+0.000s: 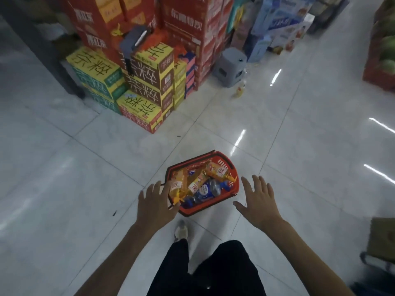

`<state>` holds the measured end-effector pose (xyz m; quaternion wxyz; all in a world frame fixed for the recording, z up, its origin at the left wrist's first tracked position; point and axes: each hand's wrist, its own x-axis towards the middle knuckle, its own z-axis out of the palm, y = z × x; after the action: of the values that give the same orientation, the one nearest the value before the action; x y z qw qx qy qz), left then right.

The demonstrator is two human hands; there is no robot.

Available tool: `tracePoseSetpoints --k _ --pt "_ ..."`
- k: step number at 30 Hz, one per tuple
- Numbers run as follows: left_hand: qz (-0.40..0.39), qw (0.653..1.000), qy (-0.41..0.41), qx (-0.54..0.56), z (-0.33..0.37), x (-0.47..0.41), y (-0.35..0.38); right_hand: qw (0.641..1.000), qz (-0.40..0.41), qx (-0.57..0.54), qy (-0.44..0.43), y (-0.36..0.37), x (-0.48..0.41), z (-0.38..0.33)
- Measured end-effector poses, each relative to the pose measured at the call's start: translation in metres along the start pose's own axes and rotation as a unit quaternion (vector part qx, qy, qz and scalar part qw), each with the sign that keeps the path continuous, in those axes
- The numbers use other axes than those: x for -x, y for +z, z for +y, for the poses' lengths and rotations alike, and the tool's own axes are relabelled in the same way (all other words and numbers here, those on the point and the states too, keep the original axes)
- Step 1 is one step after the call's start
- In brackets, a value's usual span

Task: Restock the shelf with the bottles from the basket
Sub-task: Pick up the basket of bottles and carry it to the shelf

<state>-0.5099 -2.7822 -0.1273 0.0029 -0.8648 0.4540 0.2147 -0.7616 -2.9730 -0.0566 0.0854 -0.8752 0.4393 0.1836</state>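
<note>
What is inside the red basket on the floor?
Inside the red basket lie orange drink bottles and clear water bottles with blue caps. The left hand covers its near-left corner, and whatever lies under the top bottles is hidden.

The red moulded-plastic basket (226, 163) sits on a glossy, smooth pale-tiled floor (299, 146) that mirrors the lights. Inside it lie clear plastic bottles (198, 184) with shiny labels. Beyond the basket, printed yellow cardboard cartons (147, 82) look matt, beside a smooth grey plastic stool (229, 67).
</note>
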Motion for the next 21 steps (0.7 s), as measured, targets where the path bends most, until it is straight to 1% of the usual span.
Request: tracePoseSetpoints --k 2,6,9,11,16,18,21 --pt "-0.001 1.0 -0.028 0.012 0.008 -0.005 0.008 1.0 -0.004 0.002 -0.026 -0.001 -0.022 0.01" --pt "-0.035 0.996 -0.084 0.022 0.03 -0.01 0.024 0.996 -0.017 0.001 -0.084 0.004 -0.065 0.033" --pt "-0.062 0.991 -0.115 0.016 0.054 -0.017 0.033 0.991 -0.016 -0.007 -0.136 0.017 -0.102 0.054" --pt "-0.063 0.987 -0.147 0.032 0.073 -0.025 0.04 0.986 -0.024 -0.013 -0.167 0.029 -0.131 0.065" --pt "-0.056 0.967 -0.227 0.105 0.099 -0.055 0.071 0.979 -0.053 -0.012 -0.198 0.054 -0.185 0.09" --pt "-0.049 0.959 -0.246 0.132 0.102 -0.068 0.088 0.978 -0.056 -0.019 -0.202 0.068 -0.202 0.097" --pt "-0.06 0.951 -0.264 0.151 0.099 -0.091 0.12 0.974 -0.072 -0.007 -0.214 0.098 -0.229 0.103"
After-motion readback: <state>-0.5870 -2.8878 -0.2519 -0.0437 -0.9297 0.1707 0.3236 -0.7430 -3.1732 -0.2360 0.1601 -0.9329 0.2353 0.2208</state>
